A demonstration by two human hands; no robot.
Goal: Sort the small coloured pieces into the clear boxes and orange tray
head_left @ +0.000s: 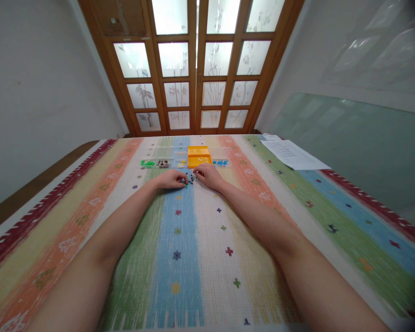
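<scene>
A loose group of tiny dark and coloured pieces lies on the striped tablecloth between my two hands. My left hand rests at the left of them, its fingers curled and closed. A small green piece shows at its fingertips; whether it is gripped or lying on the cloth, I cannot tell. From the right, my right hand reaches in with thumb and fingers bent together by the pieces. Anything it pinches is too small to make out. Just beyond stands an open orange box with pale bits in it.
Clear boxes beside the orange one hold green pieces, dark brown pieces, yellow pieces and blue pieces. A printed paper sheet lies at the far right of the tablecloth. Wooden glazed doors stand behind the table.
</scene>
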